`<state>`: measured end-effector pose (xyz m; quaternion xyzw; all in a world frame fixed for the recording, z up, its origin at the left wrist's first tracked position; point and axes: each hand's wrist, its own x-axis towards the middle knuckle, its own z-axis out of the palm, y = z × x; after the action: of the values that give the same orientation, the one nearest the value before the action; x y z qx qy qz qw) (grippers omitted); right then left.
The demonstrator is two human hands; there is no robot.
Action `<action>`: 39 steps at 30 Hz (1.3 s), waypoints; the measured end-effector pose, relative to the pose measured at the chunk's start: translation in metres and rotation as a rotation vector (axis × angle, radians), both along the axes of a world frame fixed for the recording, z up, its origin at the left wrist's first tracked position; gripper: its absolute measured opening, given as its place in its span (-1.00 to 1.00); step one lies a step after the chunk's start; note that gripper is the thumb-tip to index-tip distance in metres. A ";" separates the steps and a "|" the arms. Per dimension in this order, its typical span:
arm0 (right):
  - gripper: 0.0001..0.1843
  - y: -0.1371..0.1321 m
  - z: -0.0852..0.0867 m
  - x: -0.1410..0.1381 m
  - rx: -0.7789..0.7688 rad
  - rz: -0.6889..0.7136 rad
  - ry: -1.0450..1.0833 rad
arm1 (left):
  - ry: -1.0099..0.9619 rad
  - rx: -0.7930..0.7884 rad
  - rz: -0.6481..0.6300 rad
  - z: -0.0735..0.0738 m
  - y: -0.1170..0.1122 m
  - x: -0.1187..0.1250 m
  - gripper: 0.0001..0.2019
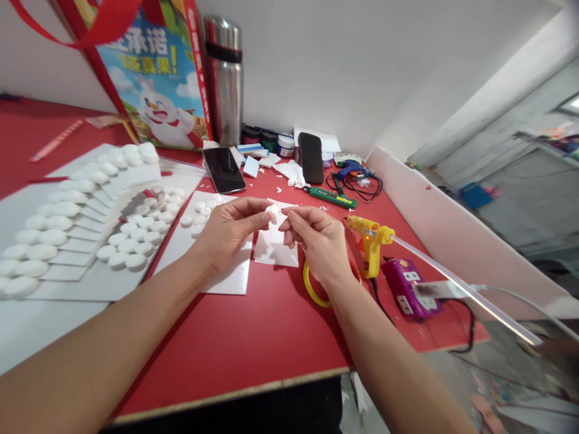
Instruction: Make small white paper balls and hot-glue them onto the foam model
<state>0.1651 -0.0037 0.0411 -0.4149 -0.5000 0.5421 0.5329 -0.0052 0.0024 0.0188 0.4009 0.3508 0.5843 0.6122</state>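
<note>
Just above the red table (pixel 217 343), my left hand (pixel 228 232) pinches a small white rounded piece (pixel 272 212) between thumb and fingertips. My right hand (pixel 319 241) is close on its right, thumb and fingers curled together; whatever they may hold is too small to make out. Beneath the left hand lies a white board (pixel 226 280) with several small white discs (pixel 199 214) on it. A white sheet of paper (pixel 275 250) lies below the gap between both hands. Partly behind my right wrist is a yellow ring (pixel 312 289).
On the right a yellow glue gun (pixel 371 244) stands by a purple power block (pixel 409 289), its long clear stick jutting right. Boards with white ovals (pixel 56 223) fill the left. Behind are phones (pixel 224 170), a green-handled tool (pixel 332 198), a steel flask (pixel 225 84) and a bag (pixel 158 90).
</note>
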 end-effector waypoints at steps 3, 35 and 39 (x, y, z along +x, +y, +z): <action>-0.80 -0.001 0.000 -0.003 0.002 0.015 -0.014 | 0.016 0.001 -0.004 0.000 -0.001 0.002 -0.77; -0.83 -0.005 0.005 -0.001 0.122 -0.061 -0.273 | -0.068 -0.139 -0.150 0.004 -0.005 0.004 -0.74; -0.63 -0.026 0.027 0.017 0.264 -0.162 -0.764 | -0.090 -0.202 -0.133 0.004 -0.004 0.003 -0.70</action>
<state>0.1822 -0.0300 0.0680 -0.5524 -0.6928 0.2368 0.3984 -0.0022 -0.0016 0.0224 0.3330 0.3527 0.5216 0.7019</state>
